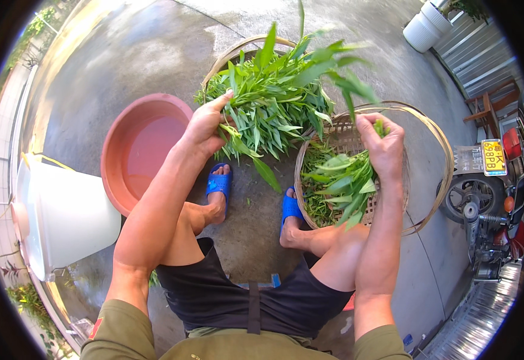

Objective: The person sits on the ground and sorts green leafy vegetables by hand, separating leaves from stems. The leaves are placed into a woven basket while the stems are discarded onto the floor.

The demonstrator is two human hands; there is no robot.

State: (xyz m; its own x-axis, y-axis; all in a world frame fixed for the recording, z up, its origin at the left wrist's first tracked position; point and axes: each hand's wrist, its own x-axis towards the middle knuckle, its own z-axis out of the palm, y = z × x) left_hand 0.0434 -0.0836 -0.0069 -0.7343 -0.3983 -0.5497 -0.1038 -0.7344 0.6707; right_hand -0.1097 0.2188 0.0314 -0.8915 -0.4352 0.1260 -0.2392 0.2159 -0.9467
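Grey concrete makes up the floor (154, 54) around you, with a parked motorcycle (475, 204) near its right edge and a white bucket (72, 210) on your left. Just beside the bucket stands a reddish-brown basin (113, 144). Ahead of you, a woven far basket (247, 42) lies mostly hidden under a heap of leafy greens (274, 114); nearer, by your right foot, a woven near basket (341, 129) holds a smaller, looser lot with its weave showing between.

Your left hand (205, 123) is closed around green stems at the near edge of the heap, leaves spilling past the fingers. Your right hand (383, 144) is curled tight over the near basket, gripping stems, with a stub of green showing between thumb and fingers and a blurred leafy top pointing up and away.

Expect the greens to be light and limp at the leaf, firmer along the stem, perhaps slippery if damp. The blades would likely bruise or tear under a squeeze, so take hold low on the stems, gathered together, and let the tops hang free.
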